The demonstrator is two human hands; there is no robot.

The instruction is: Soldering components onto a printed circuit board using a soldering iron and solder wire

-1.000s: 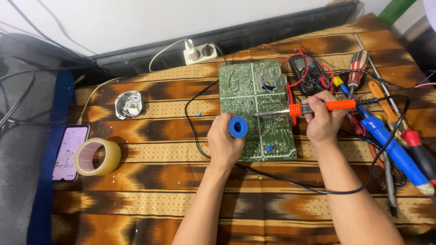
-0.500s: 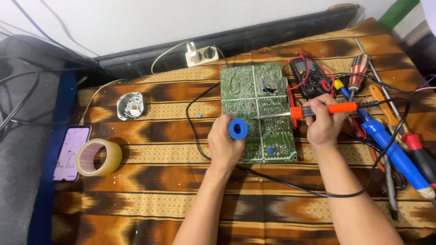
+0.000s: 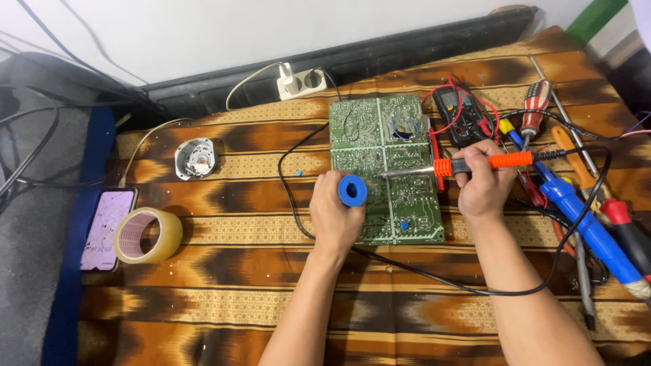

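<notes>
Item: green circuit board point(image 3: 383, 166) lay on patterned bench point(image 3: 203, 285); right hand point(image 3: 483, 183), grip closed on orange soldering iron point(image 3: 475, 163), had shifted slightly; left hand point(image 3: 336, 217) clasped blue solder spool point(image 3: 352, 190).

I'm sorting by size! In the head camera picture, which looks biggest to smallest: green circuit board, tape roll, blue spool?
1. green circuit board
2. tape roll
3. blue spool, held in the left hand
</notes>
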